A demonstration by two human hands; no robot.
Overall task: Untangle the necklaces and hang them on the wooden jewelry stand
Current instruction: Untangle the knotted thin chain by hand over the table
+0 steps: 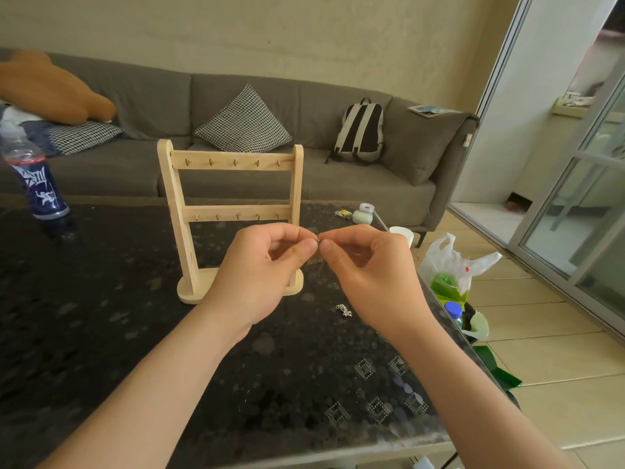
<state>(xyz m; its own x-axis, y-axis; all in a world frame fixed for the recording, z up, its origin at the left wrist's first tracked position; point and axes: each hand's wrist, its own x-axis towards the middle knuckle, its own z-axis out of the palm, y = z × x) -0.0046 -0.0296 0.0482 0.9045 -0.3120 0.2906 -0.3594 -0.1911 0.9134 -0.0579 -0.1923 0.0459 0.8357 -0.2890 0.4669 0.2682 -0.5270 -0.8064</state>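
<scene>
Head view: a tangled bit of necklace sits raised above the desk, caught between the two grips just in front of the lower rail of the wooden jewelry stand. The left grip pinches it from the left between thumb and forefinger, with the other fingers curled in. The right grip pinches the same small knot from the right in the same way, so the fingertips of both grips nearly touch around it. A very thin strand seems to trail down from the knot between the grips, but it is too faint to follow.

A second, small silver chain piece lies on the desk just left of the right wrist, apart from both grips. The stand is upright on its flat base behind the left grip, and its two rails carry rows of small hooks.

A blue-labelled bottle stands at the desk's far left. Near the far right corner are a paper cup and a small pale green container. A white plastic bag sits on the floor beside the desk. Behind it all is a grey sofa with a patterned cushion and a backpack.
</scene>
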